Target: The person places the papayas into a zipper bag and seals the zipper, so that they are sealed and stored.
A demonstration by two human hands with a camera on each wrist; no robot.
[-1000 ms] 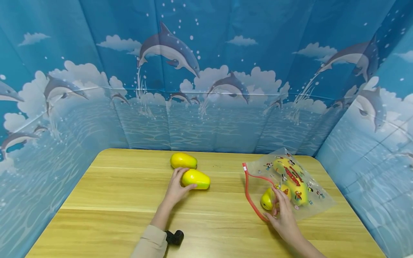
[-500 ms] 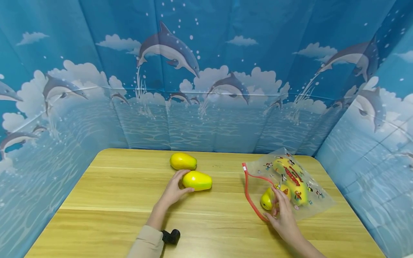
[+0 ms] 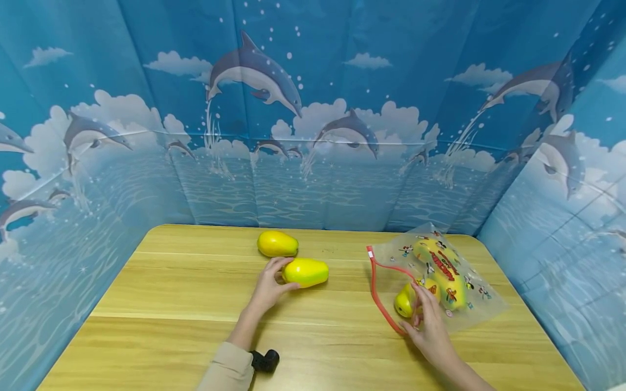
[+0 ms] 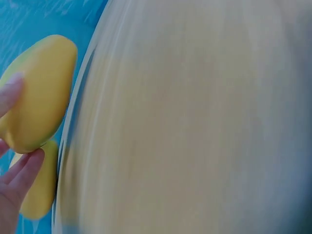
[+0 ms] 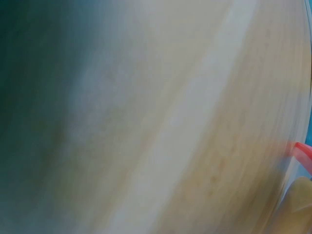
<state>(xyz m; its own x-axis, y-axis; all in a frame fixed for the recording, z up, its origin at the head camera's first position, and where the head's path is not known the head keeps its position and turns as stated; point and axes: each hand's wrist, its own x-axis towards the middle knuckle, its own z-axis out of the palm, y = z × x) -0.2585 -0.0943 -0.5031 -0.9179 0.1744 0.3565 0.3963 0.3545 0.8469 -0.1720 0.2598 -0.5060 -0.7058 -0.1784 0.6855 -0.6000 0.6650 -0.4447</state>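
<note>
My left hand (image 3: 269,285) holds a yellow-green papaya (image 3: 308,272) by its left end, thumb on the near side and fingers on the far side. In the left wrist view the same papaya (image 4: 44,92) sits between thumb and fingers. Just behind it on the table lies a second papaya (image 3: 277,244). My right hand (image 3: 430,328) holds the mouth of a clear printed zip bag (image 3: 481,312) with a red zip strip (image 3: 375,290). Inside the bag, several papayas show through the film, one papaya (image 3: 404,302) near the mouth. The right wrist view catches only the red strip (image 5: 303,155) and a yellow end.
The wooden table (image 3: 186,304) runs back to a blue dolphin-print curtain (image 3: 313,184), which also stands along both sides. A black wrist camera (image 3: 266,360) is strapped at the left cuff.
The left hand and its papaya have shifted a little to the right, away from the papaya behind. The right hand and the bag have stayed in place.
</note>
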